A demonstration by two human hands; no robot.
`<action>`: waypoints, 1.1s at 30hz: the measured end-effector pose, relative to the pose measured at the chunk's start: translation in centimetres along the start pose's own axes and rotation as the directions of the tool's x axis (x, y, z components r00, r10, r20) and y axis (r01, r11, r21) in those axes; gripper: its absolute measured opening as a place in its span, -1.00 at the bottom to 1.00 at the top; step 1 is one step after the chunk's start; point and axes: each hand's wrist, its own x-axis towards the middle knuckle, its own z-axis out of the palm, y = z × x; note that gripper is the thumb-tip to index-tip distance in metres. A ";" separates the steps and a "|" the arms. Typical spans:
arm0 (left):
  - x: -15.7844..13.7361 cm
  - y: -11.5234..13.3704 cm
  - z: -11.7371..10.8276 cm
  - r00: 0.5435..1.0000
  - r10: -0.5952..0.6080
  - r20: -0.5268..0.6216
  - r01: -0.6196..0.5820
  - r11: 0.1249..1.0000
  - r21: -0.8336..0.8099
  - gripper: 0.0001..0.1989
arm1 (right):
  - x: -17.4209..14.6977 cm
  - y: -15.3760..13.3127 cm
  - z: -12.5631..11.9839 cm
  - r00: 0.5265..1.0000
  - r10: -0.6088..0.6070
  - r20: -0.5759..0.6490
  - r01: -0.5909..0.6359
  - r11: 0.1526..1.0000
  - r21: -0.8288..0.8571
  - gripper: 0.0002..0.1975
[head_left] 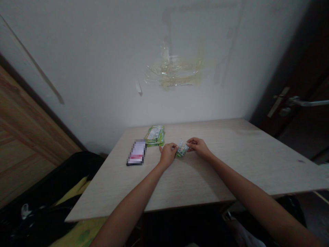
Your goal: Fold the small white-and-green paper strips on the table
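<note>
A small green and white printed packet (182,149) is held between my two hands, just above or on the table. My left hand (168,154) pinches its left side with thumb and finger. On the other side, the fingertips of my right hand (198,145) grip the packet's right edge. The packet looks bent or creased in the middle; its print is too small to read. Beyond my left hand lies a stack of similar flat green and white packets (155,134).
A phone (136,152) with a blurred screen lies left of my left hand. The pale wooden table (226,171) meets a grey wall with peeling clear tape (177,72). A dark door with a metal handle (308,102) stands at right; dark and yellow fabric lies at lower left.
</note>
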 end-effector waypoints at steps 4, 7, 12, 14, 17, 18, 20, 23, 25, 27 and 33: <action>0.0 -0.3 0.1 1.000 0.024 -0.011 -0.024 1.000 0.007 -0.79 | 0.0 0.0 -0.1 1.000 0.002 0.004 -0.002 1.000 -0.002 -0.55; 0.1 -0.6 0.4 0.999 0.036 -0.021 -0.035 0.999 0.024 -0.80 | 0.0 0.0 -0.1 1.000 0.001 -0.002 -0.001 1.000 -0.015 -0.57; -0.1 -0.8 0.5 0.995 0.090 -0.051 -0.087 0.994 0.059 -0.80 | 0.0 0.0 -0.1 0.999 0.029 -0.032 -0.030 0.999 -0.026 -0.58; -0.2 -0.7 0.4 0.993 0.107 -0.047 -0.104 0.992 0.074 -0.81 | 0.0 0.0 0.0 0.998 0.029 -0.048 -0.030 0.999 -0.017 -0.58; -0.4 -0.4 0.3 0.990 0.135 -0.028 -0.132 0.987 0.092 -0.83 | -0.1 0.1 0.0 0.998 0.023 -0.059 -0.025 0.999 -0.026 -0.59; -0.4 -0.4 0.3 0.990 0.141 -0.021 -0.139 0.986 0.096 -0.83 | -0.1 0.1 0.1 0.998 0.023 -0.057 -0.025 0.999 -0.035 -0.59; -0.4 -0.3 0.3 0.989 0.145 -0.013 -0.143 0.985 0.098 -0.83 | -0.1 0.2 0.1 0.998 0.018 -0.054 -0.021 0.998 -0.057 -0.59; -0.4 -0.3 0.3 0.991 0.133 -0.001 -0.132 0.987 0.096 -0.84 | -0.1 0.3 0.3 0.998 -0.003 -0.061 -0.002 0.997 -0.075 -0.58; -0.4 -0.4 0.3 0.992 0.128 0.003 -0.128 0.987 0.093 -0.84 | -0.1 0.5 0.4 0.998 -0.017 -0.064 0.011 0.996 -0.087 -0.58; -0.4 -0.4 0.3 0.991 0.131 0.005 -0.131 0.988 0.085 -0.84 | -0.1 0.5 0.5 0.997 -0.034 -0.066 0.027 0.995 -0.101 -0.58; -0.4 -0.4 0.2 0.989 0.145 0.010 -0.145 0.986 0.080 -0.84 | -0.3 0.6 0.6 0.998 -0.057 -0.039 0.051 0.989 -0.141 -0.61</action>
